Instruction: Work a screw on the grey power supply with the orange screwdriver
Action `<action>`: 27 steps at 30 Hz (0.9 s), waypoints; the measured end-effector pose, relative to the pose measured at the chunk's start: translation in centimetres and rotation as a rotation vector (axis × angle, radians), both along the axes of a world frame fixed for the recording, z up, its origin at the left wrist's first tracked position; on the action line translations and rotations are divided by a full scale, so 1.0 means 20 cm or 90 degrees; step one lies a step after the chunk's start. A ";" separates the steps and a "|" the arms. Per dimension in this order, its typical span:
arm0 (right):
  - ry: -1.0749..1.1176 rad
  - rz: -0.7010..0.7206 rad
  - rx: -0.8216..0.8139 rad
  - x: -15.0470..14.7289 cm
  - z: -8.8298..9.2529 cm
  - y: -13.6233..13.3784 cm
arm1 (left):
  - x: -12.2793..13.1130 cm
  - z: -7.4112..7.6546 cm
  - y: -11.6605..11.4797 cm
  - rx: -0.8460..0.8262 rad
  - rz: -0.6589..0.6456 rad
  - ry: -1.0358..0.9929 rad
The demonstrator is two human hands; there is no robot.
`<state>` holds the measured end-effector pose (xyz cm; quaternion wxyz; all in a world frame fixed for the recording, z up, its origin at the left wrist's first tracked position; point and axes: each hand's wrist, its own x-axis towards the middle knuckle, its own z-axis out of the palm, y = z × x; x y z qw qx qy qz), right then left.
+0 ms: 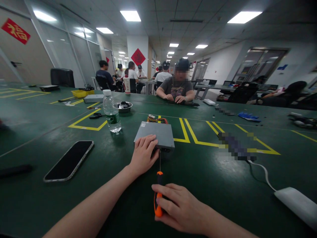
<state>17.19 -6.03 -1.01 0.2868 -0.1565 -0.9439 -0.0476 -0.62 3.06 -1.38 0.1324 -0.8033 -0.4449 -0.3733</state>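
Note:
A grey metal computer power supply (159, 131) lies on the green table in front of me, its bundle of coloured cables (158, 120) at the far side. My left hand (145, 152) grips its near left corner, fingers over the top and thumb at the front face. In my right hand (177, 205) is an orange and black screwdriver (159, 178), held by the handle between thumb and fingers. Its thin shaft points away from me, with the tip at the power supply's near face. Whether the tip sits in a screw is too small to tell.
Left of the power supply stand a water bottle (112, 112) and a metal bowl (123, 106) of small parts. A phone (69, 161) lies nearer. To the right are a blurred dark device (236, 147) and a white power bank (297, 205) with a cable. Across the table sits a person (176, 87).

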 end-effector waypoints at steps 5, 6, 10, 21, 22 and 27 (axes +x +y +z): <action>-0.041 -0.012 0.000 0.00 0.04 -0.01 | 0.00 0.00 0.00 -0.004 0.001 -0.001; -0.036 -0.011 0.012 0.00 0.04 -0.01 | 0.00 0.00 0.00 -0.006 0.001 -0.001; 0.011 0.008 0.047 0.00 0.00 0.00 | 0.00 0.01 0.00 -0.007 0.001 0.002; -0.015 -0.012 0.029 0.01 0.03 -0.01 | 0.00 0.00 0.00 -0.005 0.006 0.004; -0.002 -0.007 0.032 0.01 0.02 -0.01 | 0.00 0.00 0.00 -0.003 0.006 0.006; 0.033 0.024 0.024 0.01 0.01 0.00 | 0.00 0.00 0.00 0.001 -0.007 -0.009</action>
